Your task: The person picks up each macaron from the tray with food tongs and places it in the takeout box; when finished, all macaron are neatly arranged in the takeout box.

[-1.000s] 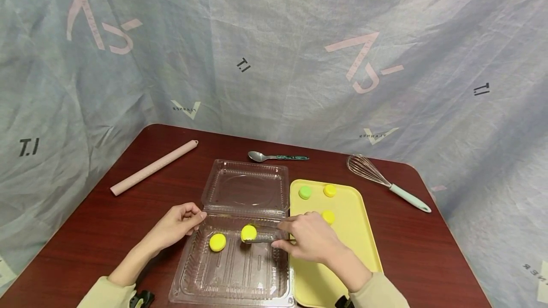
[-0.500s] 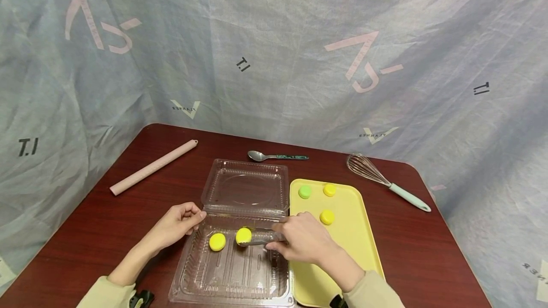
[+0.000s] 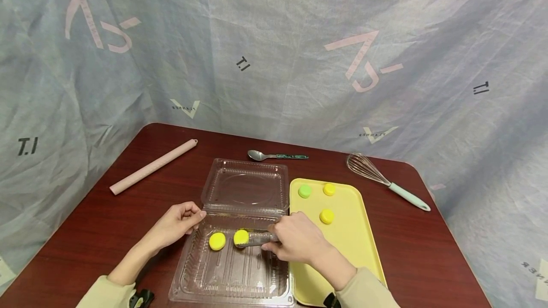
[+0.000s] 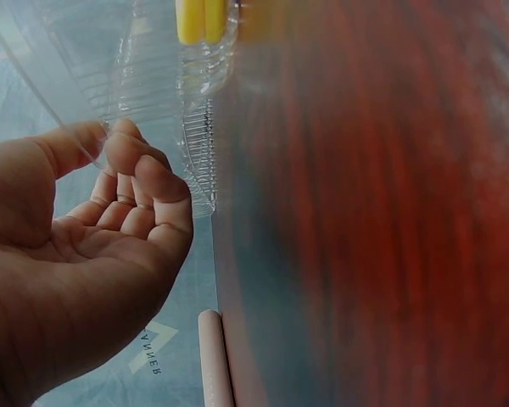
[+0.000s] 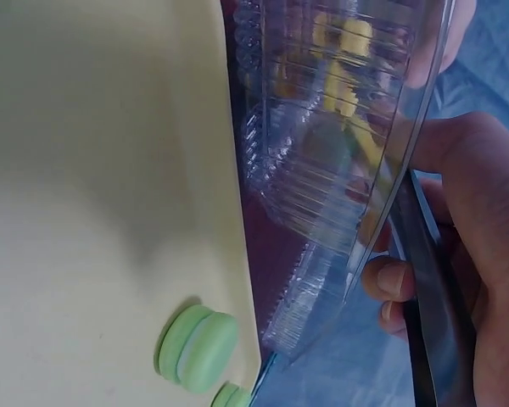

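My left hand (image 3: 173,225) pinches the left rim of an open clear plastic container (image 3: 231,286) between thumb and forefinger; the left wrist view shows this rim (image 4: 55,110) at the fingertips. With my right hand (image 3: 299,239) I grip dark tongs (image 3: 260,238), which reach over the container's right side. At their tips is a yellow macaron (image 3: 241,237), low inside the container; whether it touches the base I cannot tell. A second yellow macaron (image 3: 217,241) lies just left of it. In the right wrist view the tongs' handle (image 5: 433,297) runs through my curled fingers.
On the right stands a yellow tray (image 3: 348,251) with a green macaron (image 3: 305,191) and two yellow macarons (image 3: 327,216). Behind the container's lid (image 3: 246,187) lies a spoon (image 3: 274,156). A whisk (image 3: 387,182) is at far right, a pink rolling pin (image 3: 154,167) at far left.
My right hand has moved left, carrying the tongs and macaron a little toward the other macaron and nearer to me. The left hand stays at the rim.
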A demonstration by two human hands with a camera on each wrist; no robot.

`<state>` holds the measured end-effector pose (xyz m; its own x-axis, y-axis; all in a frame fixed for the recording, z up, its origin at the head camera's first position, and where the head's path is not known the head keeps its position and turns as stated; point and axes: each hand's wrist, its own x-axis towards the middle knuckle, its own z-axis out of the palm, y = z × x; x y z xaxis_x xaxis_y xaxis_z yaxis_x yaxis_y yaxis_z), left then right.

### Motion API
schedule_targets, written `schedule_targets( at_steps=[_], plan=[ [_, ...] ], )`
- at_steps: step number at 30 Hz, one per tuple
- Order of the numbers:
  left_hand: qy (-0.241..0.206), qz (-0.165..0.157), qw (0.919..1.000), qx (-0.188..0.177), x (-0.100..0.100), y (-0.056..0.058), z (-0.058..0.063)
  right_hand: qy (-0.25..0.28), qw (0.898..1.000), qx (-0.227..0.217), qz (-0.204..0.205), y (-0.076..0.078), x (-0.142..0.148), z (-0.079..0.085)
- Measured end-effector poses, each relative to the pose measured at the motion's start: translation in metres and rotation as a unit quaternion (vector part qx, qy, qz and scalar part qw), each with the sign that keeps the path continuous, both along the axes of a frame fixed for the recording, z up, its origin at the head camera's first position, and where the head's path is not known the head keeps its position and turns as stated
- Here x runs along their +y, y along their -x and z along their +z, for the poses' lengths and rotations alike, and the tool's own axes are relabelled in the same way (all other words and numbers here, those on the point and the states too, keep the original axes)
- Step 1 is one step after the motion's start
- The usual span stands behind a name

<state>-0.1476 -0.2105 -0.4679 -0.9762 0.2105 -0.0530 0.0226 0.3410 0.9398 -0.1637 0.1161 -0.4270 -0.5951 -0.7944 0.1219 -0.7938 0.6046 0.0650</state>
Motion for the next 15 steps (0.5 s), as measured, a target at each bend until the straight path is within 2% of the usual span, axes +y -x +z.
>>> schedule_targets(
  at_steps=[7,15],
  plan=[
    [0.003,-0.002,1.0000,0.002,-0.0001,0.0001,-0.0003,-0.014,1.000,0.018,0.001,-0.0004,-0.0016,-0.0009],
    [0.004,0.003,1.0000,-0.008,0.0001,0.0003,0.0003,-0.019,1.000,0.015,-0.007,-0.0016,-0.0023,-0.0002]
  ],
)
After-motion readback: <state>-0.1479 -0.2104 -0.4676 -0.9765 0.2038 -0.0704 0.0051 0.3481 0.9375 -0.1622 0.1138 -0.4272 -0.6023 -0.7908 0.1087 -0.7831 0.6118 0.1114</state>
